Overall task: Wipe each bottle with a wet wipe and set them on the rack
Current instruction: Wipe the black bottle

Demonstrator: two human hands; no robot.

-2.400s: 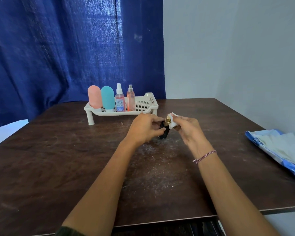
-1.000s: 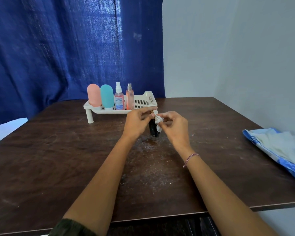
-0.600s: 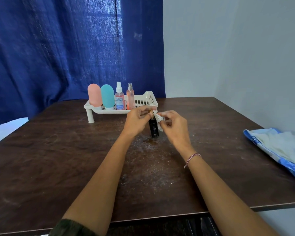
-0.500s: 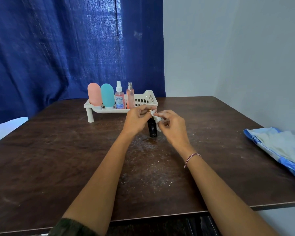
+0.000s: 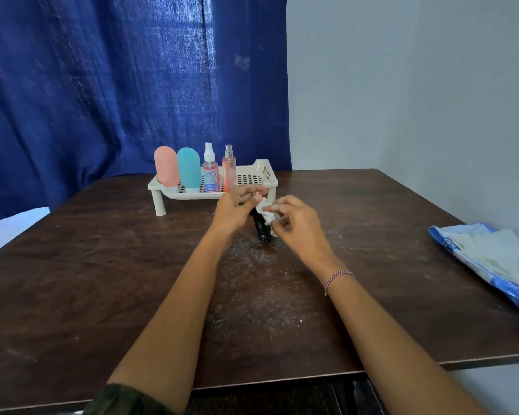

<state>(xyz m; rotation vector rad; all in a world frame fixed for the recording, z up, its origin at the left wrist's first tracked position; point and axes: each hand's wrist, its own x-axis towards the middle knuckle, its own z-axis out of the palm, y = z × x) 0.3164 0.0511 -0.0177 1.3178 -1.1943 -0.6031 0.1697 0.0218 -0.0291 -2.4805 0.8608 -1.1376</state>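
A small black bottle (image 5: 262, 230) with a gold top stands upright on the dark table, just in front of the rack. My left hand (image 5: 235, 209) pinches its top. My right hand (image 5: 297, 224) presses a crumpled white wet wipe (image 5: 268, 215) against the bottle's right side. The white perforated rack (image 5: 261, 178) stands behind on short legs. On its left half stand a pink bottle (image 5: 166, 166), a teal bottle (image 5: 188, 167) and two pink spray bottles (image 5: 210, 170) (image 5: 229, 169). The rack's right half is bare.
A blue and white wet wipe pack (image 5: 492, 259) lies at the table's right edge. A blue curtain (image 5: 117, 85) hangs behind the rack, and a grey wall runs along the right. The brown table (image 5: 102, 280) ends near my elbows.
The black bottle went from tilted in my hands to upright on the table, a little to the left. My right hand has slid the wipe from its top down its side.
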